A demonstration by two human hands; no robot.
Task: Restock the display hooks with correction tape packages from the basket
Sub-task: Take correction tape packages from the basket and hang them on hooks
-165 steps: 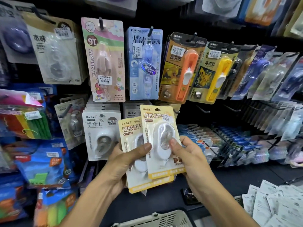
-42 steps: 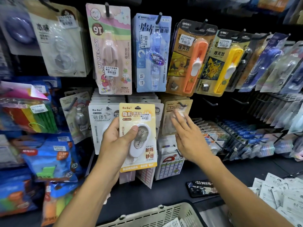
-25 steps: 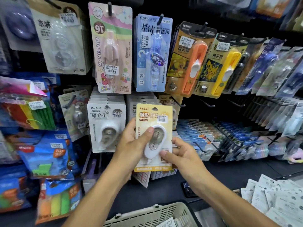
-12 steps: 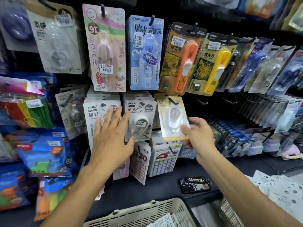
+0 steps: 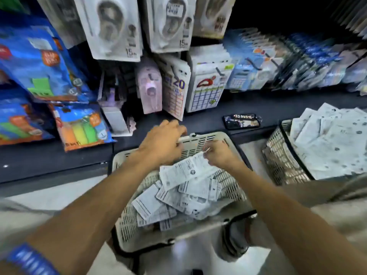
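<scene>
Both bare arms reach down into the basket [image 5: 200, 139] below the shelf [image 5: 278, 108], the view blurred. The left hand [image 5: 161, 142], fingers curled and apparently empty, hovers at the far rim. The right hand [image 5: 217, 154] pinches the top corner of a package [image 5: 184, 172] lying back-up on the heap. Half a second ago both hands were up at the hooks, the right at a hanging yellow card.
</scene>
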